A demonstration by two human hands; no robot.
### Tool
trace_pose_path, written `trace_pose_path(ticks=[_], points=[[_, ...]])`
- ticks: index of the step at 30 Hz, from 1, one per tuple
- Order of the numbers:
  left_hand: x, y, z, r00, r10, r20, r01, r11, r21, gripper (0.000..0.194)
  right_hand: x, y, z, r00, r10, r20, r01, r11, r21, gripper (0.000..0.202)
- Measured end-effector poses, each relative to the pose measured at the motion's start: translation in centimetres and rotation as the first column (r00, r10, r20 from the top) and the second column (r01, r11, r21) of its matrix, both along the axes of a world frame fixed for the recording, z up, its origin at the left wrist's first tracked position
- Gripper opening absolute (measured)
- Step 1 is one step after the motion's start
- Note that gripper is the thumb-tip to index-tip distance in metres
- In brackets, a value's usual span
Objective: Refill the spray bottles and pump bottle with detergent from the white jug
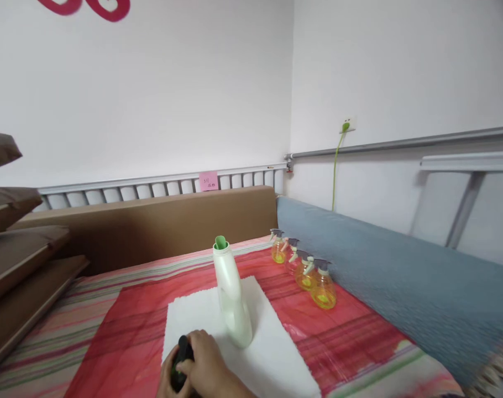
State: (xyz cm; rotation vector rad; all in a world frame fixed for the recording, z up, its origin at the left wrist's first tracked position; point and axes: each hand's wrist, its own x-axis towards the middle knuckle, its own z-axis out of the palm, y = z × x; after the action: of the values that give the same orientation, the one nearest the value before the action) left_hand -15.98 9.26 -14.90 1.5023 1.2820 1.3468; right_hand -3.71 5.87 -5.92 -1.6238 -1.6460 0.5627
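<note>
At the bottom, my left hand [165, 380] and my right hand [208, 362] are both closed around a small black object [184, 351]. It has a narrow rounded top and a hint of yellow-green lower down; fingers hide much of it, so its exact kind is unclear. Just beyond my right hand, a pale green plastic jug [230, 287] with a built-in handle stands upright, a green spout insert showing in its uncapped mouth. Beneath the jug lies a white cloth [272, 354] with scalloped edges.
Several clear spray bottles, the nearest one [324, 290] holding yellow liquid, stand in a row at right. Red sheeting [127, 326] covers striped fabric. Brown packages [23, 282] are stacked at left. A brown padded board [172, 224] and a blue one [380, 265] border the surface.
</note>
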Motion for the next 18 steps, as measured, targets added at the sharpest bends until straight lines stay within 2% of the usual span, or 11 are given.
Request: trace_pose_path(ticks=[4, 11, 14, 18], points=[[-0.1, -0.3, 0.1, 0.999, -0.047, -0.008, 0.047, 0.999, 0.014, 0.062, -0.6, -0.2, 0.1, 0.998, -0.048, 0.037, 0.047, 0.999, 0.026, 0.025], [0.4, -1.7, 1.5, 0.994, -0.085, -0.067, 0.09, 0.992, 0.083, 0.054, -0.8, -0.3, 0.2, 0.998, -0.048, 0.045, 0.044, 0.996, 0.073, 0.017], [0.3, -2.0, 1.8, 0.995, -0.072, -0.066, 0.078, 0.993, 0.091, 0.054, -0.3, -0.2, 0.1, 0.999, 0.025, 0.031, -0.027, 0.997, 0.072, 0.021], [0.3, -1.8, 1.9, 0.997, -0.044, -0.065, 0.05, 0.994, 0.095, 0.056, 0.8, 0.0, 1.0, 0.981, 0.191, 0.026, -0.192, 0.976, 0.105, 0.046]])
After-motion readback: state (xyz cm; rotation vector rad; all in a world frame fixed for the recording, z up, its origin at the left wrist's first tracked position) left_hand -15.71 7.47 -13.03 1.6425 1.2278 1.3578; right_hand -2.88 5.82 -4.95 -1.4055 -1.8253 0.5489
